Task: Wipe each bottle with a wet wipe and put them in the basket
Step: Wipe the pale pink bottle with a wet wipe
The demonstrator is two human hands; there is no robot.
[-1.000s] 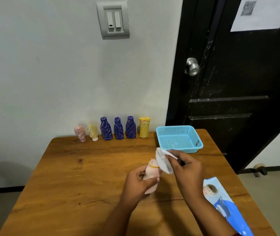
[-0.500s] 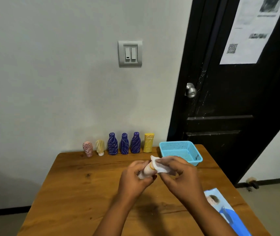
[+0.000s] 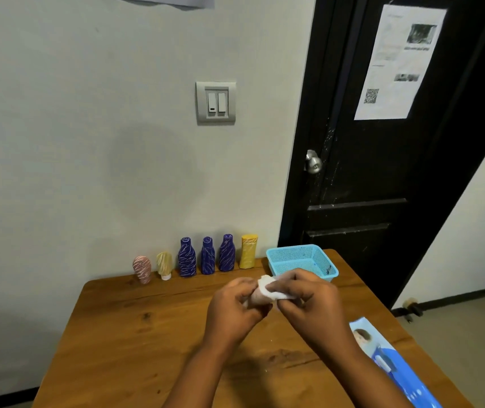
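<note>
The small pinkish bottle [image 3: 255, 299] is held just above the surface [image 3: 147, 334], a little right of centre in the lower half of the frame. It lies roughly crosswise between the two hands, and only a short stretch of its body shows between the fingers. The left hand [image 3: 235, 309] has its fingers curled round the bottle's left end. The right hand [image 3: 309, 298] pinches a white wet wipe [image 3: 267, 288] against the bottle, thumb and fingers bent over the cloth, so the wipe covers the bottle's right part. Both forearms reach up from the bottom edge of the frame.

Just behind the right hand stands a light blue mesh basket [image 3: 300, 259], near the far right corner of the wooden surface. To the left of it, a row of bottles stands upright along the far edge, against the wall [image 3: 88, 142]. From right to left they are a yellow bottle [image 3: 248, 251], three dark blue bottles [image 3: 207, 256] with pale streaks, a pale yellow bottle [image 3: 164, 265] and a pink striped bottle [image 3: 142, 269]. The last two are shorter than the rest.

At the lower right, a blue packet [image 3: 391, 363] lies flat at the surface's right edge. A grey light switch [image 3: 216, 103] sits on the wall above the row. A black door [image 3: 367, 187] fills the upper right, with a metal knob [image 3: 313, 161] and a printed sheet [image 3: 397, 60] stuck to it
</note>
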